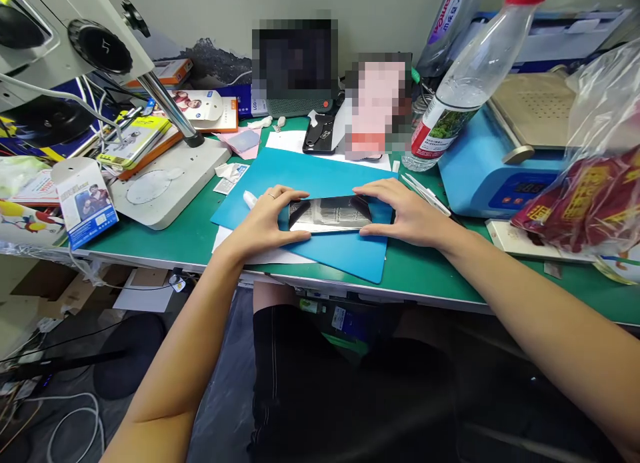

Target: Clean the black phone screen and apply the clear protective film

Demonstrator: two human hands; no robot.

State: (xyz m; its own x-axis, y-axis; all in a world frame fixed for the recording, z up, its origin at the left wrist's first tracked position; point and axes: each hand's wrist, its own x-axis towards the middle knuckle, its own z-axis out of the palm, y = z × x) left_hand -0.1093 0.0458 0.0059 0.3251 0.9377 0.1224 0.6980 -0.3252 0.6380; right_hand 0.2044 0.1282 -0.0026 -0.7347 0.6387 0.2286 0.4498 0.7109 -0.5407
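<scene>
A smartphone [331,214] with a dark, glossy, reflecting face lies sideways between my two hands, over a blue mat [305,173]. My left hand [273,220] grips its left end, with the thumb at the near edge and the fingers at the far edge. At the right end, my right hand [400,213] holds it the same way. Whether the phone touches the mat or is slightly raised I cannot tell. Part of a small white object [249,198] shows just beyond my left hand. White paper [280,256] sticks out from under the mat's near side.
A microscope stand [165,190] and boxes [87,203] occupy the left. At the right are a tilted plastic bottle [450,110], a blue machine with a metal plate [480,156] and a plastic bag [595,190]. A black phone-shaped item [320,135] lies behind the mat.
</scene>
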